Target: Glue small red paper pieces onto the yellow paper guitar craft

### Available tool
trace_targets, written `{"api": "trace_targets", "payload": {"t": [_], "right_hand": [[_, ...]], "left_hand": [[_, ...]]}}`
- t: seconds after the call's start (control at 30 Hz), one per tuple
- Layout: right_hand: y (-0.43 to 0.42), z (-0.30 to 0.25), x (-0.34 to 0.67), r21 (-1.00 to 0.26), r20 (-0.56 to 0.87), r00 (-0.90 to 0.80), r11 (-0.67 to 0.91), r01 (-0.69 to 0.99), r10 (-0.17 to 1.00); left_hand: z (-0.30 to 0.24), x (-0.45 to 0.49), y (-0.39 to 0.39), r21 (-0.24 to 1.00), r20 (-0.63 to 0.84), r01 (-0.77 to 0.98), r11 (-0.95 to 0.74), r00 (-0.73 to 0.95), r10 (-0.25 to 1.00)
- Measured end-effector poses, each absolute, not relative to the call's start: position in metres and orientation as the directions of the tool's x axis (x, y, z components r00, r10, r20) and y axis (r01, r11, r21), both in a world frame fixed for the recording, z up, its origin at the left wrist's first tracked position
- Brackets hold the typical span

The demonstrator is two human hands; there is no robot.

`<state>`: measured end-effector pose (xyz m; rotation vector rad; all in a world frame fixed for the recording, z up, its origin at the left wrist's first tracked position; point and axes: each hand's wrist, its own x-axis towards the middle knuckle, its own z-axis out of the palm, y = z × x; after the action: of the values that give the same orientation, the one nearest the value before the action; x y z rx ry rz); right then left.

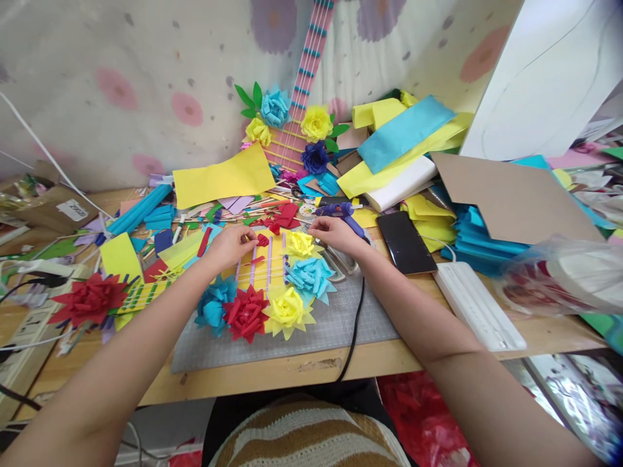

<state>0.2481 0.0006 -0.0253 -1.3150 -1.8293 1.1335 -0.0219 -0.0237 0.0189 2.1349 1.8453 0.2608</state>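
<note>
A yellow paper guitar body with lilac strips and thin strings lies on the grey cutting mat. Around its edge sit blue, red and yellow paper flowers, among them a red flower and a light blue flower. My left hand is closed at the upper left edge, fingertips pinching a small rolled red paper flower. My right hand is closed beside the upper yellow flower; what its fingers hold, if anything, is hidden. Just behind it lies a purple glue gun.
A decorated pink paper guitar leans on the curtain behind. Right of my arm are a black phone, a white power bank-like case and brown cardboard. Paper scraps crowd the left; a black cable crosses the mat.
</note>
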Motion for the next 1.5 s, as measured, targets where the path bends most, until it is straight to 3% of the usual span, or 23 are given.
{"api": "trace_targets", "payload": {"t": [0.3,0.43,0.53,0.63,0.77,0.83,0.97,1.17,1.5], "right_hand": [[-0.002,-0.012,0.253,-0.901,0.036,-0.304,0.162,0.403,0.952],[-0.01,0.002,0.267,-0.84,0.001,-0.403,0.22,0.497,0.915],[-0.03,0.017,0.293,-0.686,-0.107,-0.44,0.255,0.682,0.891],[-0.056,0.021,0.33,-0.525,-0.137,-0.337,0.22,0.822,0.931],[-0.075,-0.003,0.378,-0.329,0.132,-0.013,0.056,0.943,0.991],[-0.076,-0.02,0.394,-0.234,0.23,-0.019,0.075,0.969,0.973],[-0.072,-0.037,0.402,-0.101,0.231,-0.049,0.074,0.992,0.972],[-0.07,-0.031,0.396,-0.052,0.195,-0.042,0.053,0.997,0.98],[-0.073,-0.03,0.412,-0.216,0.203,-0.058,0.102,0.971,0.978]], "left_hand": [[0.019,-0.022,-0.027,0.44,-0.008,0.894,-0.088,0.102,0.995],[0.017,-0.023,-0.027,0.476,0.025,0.876,-0.07,0.066,0.997],[0.016,-0.022,-0.028,0.479,0.06,0.874,-0.085,0.064,0.996],[0.017,-0.021,-0.029,0.458,0.081,0.877,-0.142,0.118,0.99],[0.016,-0.019,-0.028,0.41,0.089,0.886,-0.215,0.196,0.977],[0.016,-0.018,-0.028,0.379,0.087,0.898,-0.224,0.207,0.975],[0.017,-0.017,-0.028,0.316,0.057,0.925,-0.212,0.205,0.977],[0.018,-0.016,-0.028,0.246,0.041,0.948,-0.202,0.198,0.979],[0.017,-0.017,-0.026,0.273,0.092,0.941,-0.2,0.181,0.979]]}}
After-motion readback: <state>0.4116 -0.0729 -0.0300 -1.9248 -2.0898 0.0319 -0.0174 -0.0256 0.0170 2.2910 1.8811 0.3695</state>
